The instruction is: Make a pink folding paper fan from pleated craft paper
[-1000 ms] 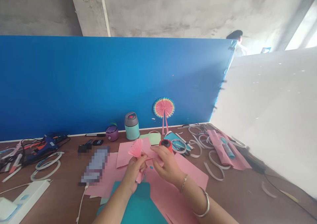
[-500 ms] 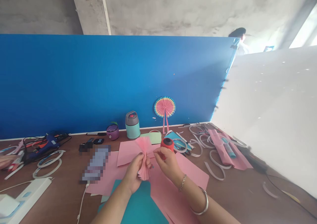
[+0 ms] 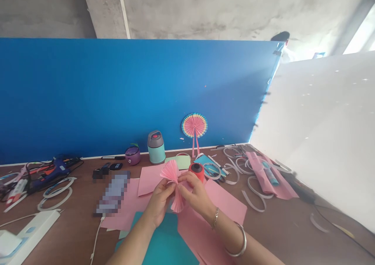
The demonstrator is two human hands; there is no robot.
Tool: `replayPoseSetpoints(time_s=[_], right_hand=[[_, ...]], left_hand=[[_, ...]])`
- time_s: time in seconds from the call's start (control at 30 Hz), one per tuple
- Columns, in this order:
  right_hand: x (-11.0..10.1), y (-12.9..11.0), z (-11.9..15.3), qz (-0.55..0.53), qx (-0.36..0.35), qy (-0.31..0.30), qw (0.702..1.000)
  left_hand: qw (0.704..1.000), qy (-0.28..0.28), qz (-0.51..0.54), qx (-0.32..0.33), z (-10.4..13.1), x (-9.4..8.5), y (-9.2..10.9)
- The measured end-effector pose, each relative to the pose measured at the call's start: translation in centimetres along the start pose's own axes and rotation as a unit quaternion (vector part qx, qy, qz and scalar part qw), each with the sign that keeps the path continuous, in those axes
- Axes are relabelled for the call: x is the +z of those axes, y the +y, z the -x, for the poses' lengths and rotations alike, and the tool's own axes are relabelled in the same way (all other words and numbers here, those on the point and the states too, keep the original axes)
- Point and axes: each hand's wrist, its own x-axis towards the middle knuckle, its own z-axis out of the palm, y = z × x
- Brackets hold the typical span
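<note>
A pleated pink paper (image 3: pixel 170 170), pinched at its middle and flared at both ends, is upright between my hands. My left hand (image 3: pixel 159 200) grips its waist from the left, fingers closed. From the right, my right hand (image 3: pixel 197 192) touches the same waist with its thumb and fingers pressed together. Pink sheets (image 3: pixel 225 200) and a teal sheet (image 3: pixel 164 241) lie beneath my hands. Just behind my right hand sits a red round object (image 3: pixel 197 168) with a dark top. A finished round pleated fan (image 3: pixel 194 125) stands against the blue board.
At the back are a turquoise flask (image 3: pixel 156 148) and a purple pot (image 3: pixel 133 155). Left lie a phone (image 3: pixel 113 194), a blue glue gun (image 3: pixel 55 171) and a power strip (image 3: pixel 35 233). White strips (image 3: pixel 254 194) and a glue stick (image 3: pixel 270 174) lie right.
My right hand has closed in on the paper's waist. The pleated paper has turned, its upper end now a clearer fan. A person's hand at the far left has gone out of view.
</note>
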Motion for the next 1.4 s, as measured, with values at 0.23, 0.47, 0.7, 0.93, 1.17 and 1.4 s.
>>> replayPoseSetpoints(time_s=[0.23,0.47,0.7,0.93,1.17,1.4], right_hand=[[0.1,0.0,0.1,-0.029,0.005,0.009,1.0],[0.0,-0.1,0.0,-0.04,0.006,0.011,0.999],[0.0,-0.1,0.1,-0.029,-0.011,0.011,0.999],[0.0,-0.1,0.1,0.015,-0.04,0.024,0.999],[0.2,0.5,0.4,0.233,-0.146,0.088,0.957],[0.4,0.0,0.6,0.272,-0.154,0.063,0.948]], left_hand=[[0.999,-0.018,-0.045,0.017,0.3,0.7,-0.1],[0.999,-0.008,-0.038,0.028,0.6,1.3,0.4],[0.999,0.023,-0.009,0.039,0.4,1.0,-0.3],[0.998,0.018,-0.015,0.053,0.5,1.1,-0.1],[0.994,0.064,-0.059,0.058,0.4,0.9,-0.7],[0.998,0.051,-0.011,0.044,0.0,0.6,-1.0]])
